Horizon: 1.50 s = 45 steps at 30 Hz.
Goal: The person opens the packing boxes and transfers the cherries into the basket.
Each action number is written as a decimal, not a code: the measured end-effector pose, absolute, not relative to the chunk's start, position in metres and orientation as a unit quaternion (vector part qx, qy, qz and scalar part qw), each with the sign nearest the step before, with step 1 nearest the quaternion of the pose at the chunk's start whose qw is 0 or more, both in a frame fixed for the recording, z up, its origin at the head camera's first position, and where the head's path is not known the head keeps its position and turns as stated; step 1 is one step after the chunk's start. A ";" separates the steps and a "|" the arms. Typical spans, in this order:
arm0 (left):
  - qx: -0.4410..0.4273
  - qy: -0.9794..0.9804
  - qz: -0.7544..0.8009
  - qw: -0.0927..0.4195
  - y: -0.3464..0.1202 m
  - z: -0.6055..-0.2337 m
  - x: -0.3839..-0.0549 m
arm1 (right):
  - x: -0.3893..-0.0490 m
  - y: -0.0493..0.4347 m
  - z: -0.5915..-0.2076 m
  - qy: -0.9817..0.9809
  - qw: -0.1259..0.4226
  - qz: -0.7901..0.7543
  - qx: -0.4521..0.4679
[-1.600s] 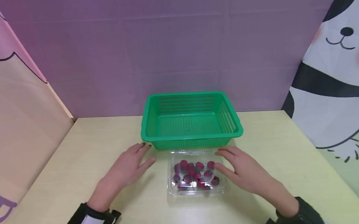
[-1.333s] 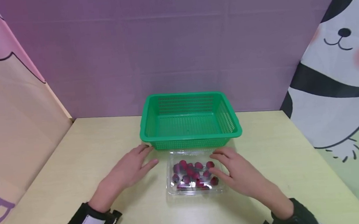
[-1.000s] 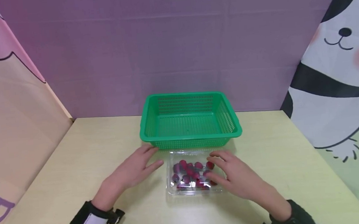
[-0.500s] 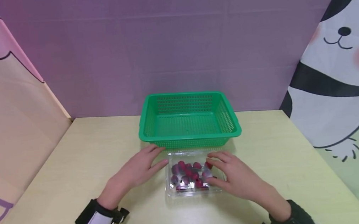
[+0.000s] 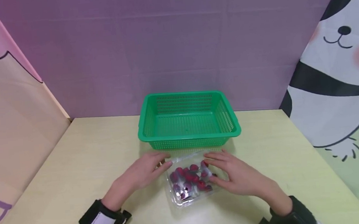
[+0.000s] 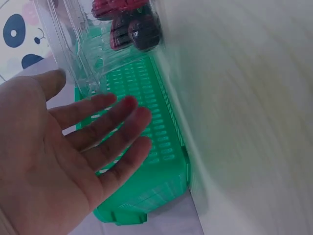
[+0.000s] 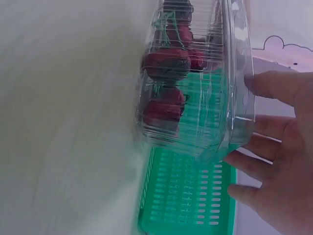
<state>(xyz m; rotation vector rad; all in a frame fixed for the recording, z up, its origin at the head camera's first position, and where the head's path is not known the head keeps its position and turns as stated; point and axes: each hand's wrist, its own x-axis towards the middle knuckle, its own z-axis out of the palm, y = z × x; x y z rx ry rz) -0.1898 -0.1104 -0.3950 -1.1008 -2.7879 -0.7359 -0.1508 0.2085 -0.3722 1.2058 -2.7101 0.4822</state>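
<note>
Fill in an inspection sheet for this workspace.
Surface: pale table, no spills seen.
Job's things: clear plastic container holding dark red fruit, angled in front of a green basket; whether it is partly lifted, cannot tell.
Clutter: nothing seen.
Grippers: left hand open-palmed at the container's far left corner; right hand at its right side, thumb at the rim, firm grip cannot be told.
Cables: nothing seen.
Surroundings: purple backdrop behind, panda print on the right.

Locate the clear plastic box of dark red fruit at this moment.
In the head view, the clear plastic box is below centre, between the left hand and the right hand, on the near side of the green rectangular plastic basket.
</note>
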 end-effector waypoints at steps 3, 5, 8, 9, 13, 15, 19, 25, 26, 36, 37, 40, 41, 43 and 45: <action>-0.365 -0.898 -0.247 0.021 -0.109 -0.396 -0.189 | -0.153 0.211 -0.371 -0.898 0.051 0.164 0.405; -0.361 -0.898 -0.251 0.013 -0.109 -0.395 -0.188 | -0.155 0.212 -0.371 -0.898 0.041 0.165 0.407; -0.356 -0.899 -0.256 0.005 -0.108 -0.396 -0.186 | -0.156 0.214 -0.371 -0.895 0.031 0.163 0.414; -0.358 -0.897 -0.258 0.004 -0.108 -0.397 -0.186 | -0.157 0.214 -0.371 -0.893 0.030 0.163 0.417; -0.369 -0.889 -0.271 0.004 -0.106 -0.398 -0.186 | -0.160 0.216 -0.371 -0.881 0.029 0.169 0.441; -0.373 -0.885 -0.278 0.004 -0.105 -0.399 -0.186 | -0.162 0.216 -0.372 -0.873 0.030 0.171 0.455; -0.360 -0.887 -0.289 -0.002 -0.102 -0.400 -0.187 | -0.166 0.216 -0.372 -0.859 0.033 0.173 0.480; -0.365 -0.882 -0.298 -0.014 -0.099 -0.404 -0.189 | -0.168 0.215 -0.369 -0.852 0.026 0.180 0.490; -0.370 -0.879 -0.300 -0.015 -0.099 -0.404 -0.189 | -0.168 0.215 -0.368 -0.852 0.024 0.181 0.490; -0.408 -0.851 -0.327 -0.057 -0.098 -0.404 -0.189 | -0.170 0.214 -0.364 -0.853 0.002 0.179 0.490; -0.410 -0.849 -0.327 -0.061 -0.097 -0.403 -0.188 | -0.170 0.214 -0.364 -0.856 0.004 0.175 0.487; -0.414 -0.847 -0.325 -0.072 -0.096 -0.401 -0.187 | -0.170 0.214 -0.364 -0.865 0.019 0.160 0.475; -0.413 -0.847 -0.326 -0.077 -0.096 -0.401 -0.187 | -0.171 0.214 -0.364 -0.869 0.026 0.156 0.469; -0.413 -0.846 -0.327 -0.084 -0.095 -0.400 -0.186 | -0.171 0.213 -0.363 -0.877 0.039 0.155 0.454; -0.414 -0.844 -0.329 -0.090 -0.095 -0.401 -0.185 | -0.171 0.213 -0.363 -0.882 0.046 0.160 0.440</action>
